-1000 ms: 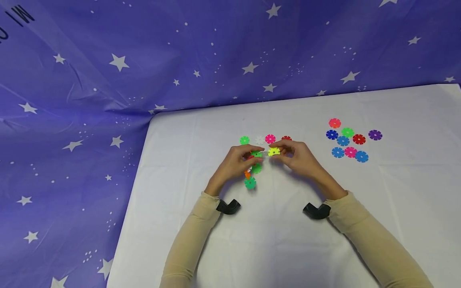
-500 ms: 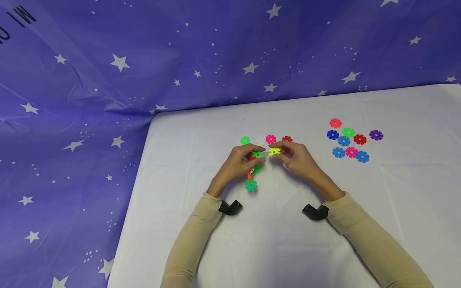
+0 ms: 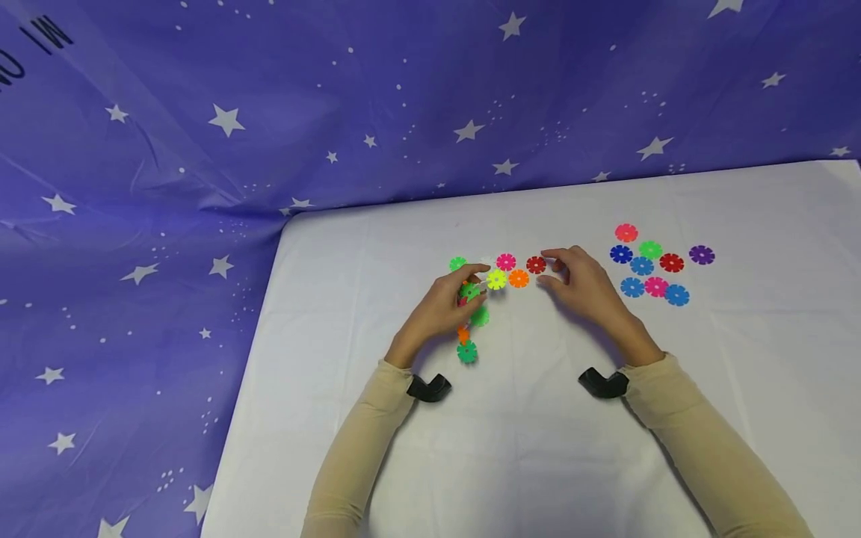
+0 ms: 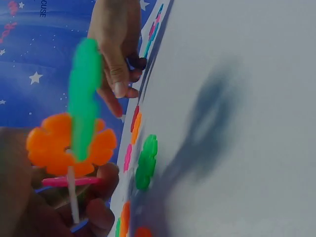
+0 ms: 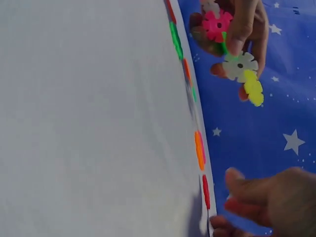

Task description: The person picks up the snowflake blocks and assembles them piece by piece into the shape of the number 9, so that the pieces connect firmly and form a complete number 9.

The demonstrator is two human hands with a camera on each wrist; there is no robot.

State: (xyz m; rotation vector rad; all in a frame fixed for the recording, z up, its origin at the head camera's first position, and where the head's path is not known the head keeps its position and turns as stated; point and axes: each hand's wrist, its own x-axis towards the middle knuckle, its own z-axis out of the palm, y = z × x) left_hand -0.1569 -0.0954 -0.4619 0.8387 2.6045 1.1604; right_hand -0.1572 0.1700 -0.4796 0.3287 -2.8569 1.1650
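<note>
In the head view my left hand [image 3: 440, 302] pinches a chain of slotted snowflake discs. A teal disc [image 3: 467, 352] ends the chain nearest me, and a yellow disc [image 3: 496, 279] ends it on the right. Between them, partly covered by the fingers, come an orange disc [image 4: 54, 140], a pink disc [image 5: 217, 24], a green disc [image 3: 468, 291] and a white disc [image 5: 240, 65]. My right hand [image 3: 588, 288] holds nothing. Its loosely bent fingers hover just right of a loose red disc [image 3: 536, 265] and a loose orange disc [image 3: 519, 279].
Loose discs lie beyond the chain, among them a pink one [image 3: 506, 261] and a green one [image 3: 457, 264]. Several more, including a purple disc [image 3: 702, 255] and a dark blue disc [image 3: 621, 254], lie farther right on the white tablecloth [image 3: 511, 448]. A starry curtain [image 3: 403, 97] hangs behind.
My right hand has let go of the yellow disc and moved right. The yellow disc stays on the chain, which has shifted slightly left. The loose orange disc has come into view.
</note>
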